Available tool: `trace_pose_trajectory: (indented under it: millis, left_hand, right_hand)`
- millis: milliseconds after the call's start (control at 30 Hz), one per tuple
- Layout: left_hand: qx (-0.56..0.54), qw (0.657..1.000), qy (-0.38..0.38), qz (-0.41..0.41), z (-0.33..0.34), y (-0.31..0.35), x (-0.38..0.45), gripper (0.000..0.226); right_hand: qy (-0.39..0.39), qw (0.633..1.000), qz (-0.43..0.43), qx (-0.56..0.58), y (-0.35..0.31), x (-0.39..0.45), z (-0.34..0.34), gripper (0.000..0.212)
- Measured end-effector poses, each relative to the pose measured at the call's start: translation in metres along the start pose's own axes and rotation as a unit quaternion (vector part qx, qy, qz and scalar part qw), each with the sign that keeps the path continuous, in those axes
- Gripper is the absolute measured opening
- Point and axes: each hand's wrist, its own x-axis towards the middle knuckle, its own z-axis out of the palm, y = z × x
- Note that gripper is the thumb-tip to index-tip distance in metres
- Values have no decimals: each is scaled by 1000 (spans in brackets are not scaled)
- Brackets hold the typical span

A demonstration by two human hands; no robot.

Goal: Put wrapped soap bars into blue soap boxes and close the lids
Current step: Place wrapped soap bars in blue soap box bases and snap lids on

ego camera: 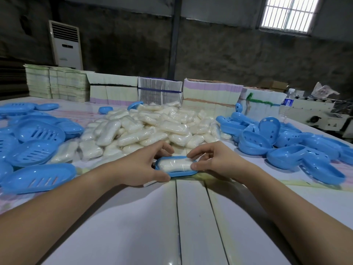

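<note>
A blue soap box base (178,174) lies on the white table in front of me, with a wrapped white soap bar (174,165) lying in it. My left hand (141,166) grips the base's left end, thumb at the near rim and fingers over the far rim. My right hand (212,159) pinches the right end of the soap bar between thumb and fingers. No lid is on this box. A big heap of wrapped soap bars (150,127) lies just behind.
Slotted blue box parts (38,134) are piled at the left, and more blue box parts (298,142) at the right. Stacks of flat cartons (160,90) line the table's far edge. A water bottle (287,104) stands far right. The white table (191,226) stretches toward me.
</note>
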Motion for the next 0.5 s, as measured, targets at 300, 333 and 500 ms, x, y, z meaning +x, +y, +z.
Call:
trace_pose_trajectory:
  millis: [300, 333, 500]
  left_hand:
    - [-11, 1000, -11, 21, 2, -8, 3, 58]
    - [-14, 1000, -12, 23, 3, -8, 3, 58]
    - [-21, 999, -14, 26, 3, -9, 4, 58]
  right_hand:
    - [31, 998, -21, 59, 7, 3, -8, 18]
    - [73, 995, -15, 63, 11, 5, -11, 18]
    - [303, 931, 104, -174, 45, 16, -40, 34]
